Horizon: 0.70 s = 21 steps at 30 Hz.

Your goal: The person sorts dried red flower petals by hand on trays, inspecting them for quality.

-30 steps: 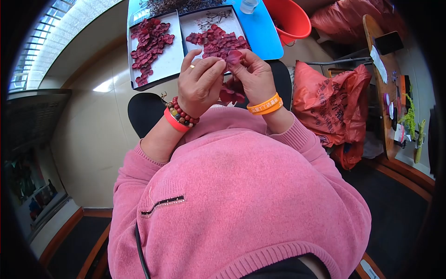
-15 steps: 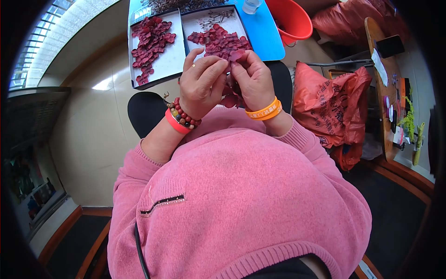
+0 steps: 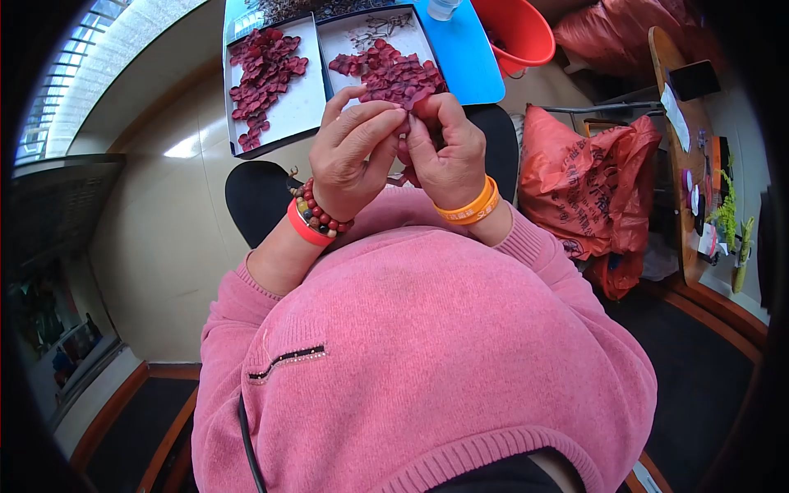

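Note:
My left hand (image 3: 355, 149) and my right hand (image 3: 449, 154) meet fingertip to fingertip in front of my chest. Both thumbs and forefingers are pinched together on dark red fabric petals (image 3: 403, 151), which show in the gap between the hands and hang below the fingers. Fingers cover most of the held piece. Just beyond lies a heap of similar petals (image 3: 396, 72) in the right half of a shallow white box (image 3: 419, 39), with small brown stem bits (image 3: 382, 31) behind it. The box's left half (image 3: 288, 107) carries another petal pile (image 3: 265, 78).
The box rests on a blue table (image 3: 478, 70) with a clear cup (image 3: 444, 8) and a tangle of dark stems (image 3: 296, 8). To the right stand a red bucket (image 3: 530, 45), a red plastic bag (image 3: 575, 181) and a wooden board (image 3: 667, 62) with small items.
The fingers have shifted slightly on the petals, and the right hand has turned a little inward. Less of the hanging petal shows below the hands. Boxes and piles look the same.

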Each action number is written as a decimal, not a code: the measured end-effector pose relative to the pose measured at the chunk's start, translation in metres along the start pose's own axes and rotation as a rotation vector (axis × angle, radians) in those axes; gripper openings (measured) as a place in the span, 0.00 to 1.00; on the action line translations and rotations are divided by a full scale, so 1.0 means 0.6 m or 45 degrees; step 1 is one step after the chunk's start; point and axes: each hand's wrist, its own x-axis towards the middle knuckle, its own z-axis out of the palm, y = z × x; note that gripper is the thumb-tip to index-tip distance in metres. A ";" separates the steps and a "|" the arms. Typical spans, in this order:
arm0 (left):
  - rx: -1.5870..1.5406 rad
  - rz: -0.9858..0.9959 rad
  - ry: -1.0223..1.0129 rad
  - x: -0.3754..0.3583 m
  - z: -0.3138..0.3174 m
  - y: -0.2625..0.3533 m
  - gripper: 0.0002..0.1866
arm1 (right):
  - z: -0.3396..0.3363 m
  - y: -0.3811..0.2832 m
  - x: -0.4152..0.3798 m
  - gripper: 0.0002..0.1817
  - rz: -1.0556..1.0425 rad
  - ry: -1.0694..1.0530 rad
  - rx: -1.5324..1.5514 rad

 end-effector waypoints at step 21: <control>-0.067 -0.026 -0.071 -0.001 -0.011 0.017 0.13 | -0.020 -0.023 0.005 0.05 0.713 -0.189 0.773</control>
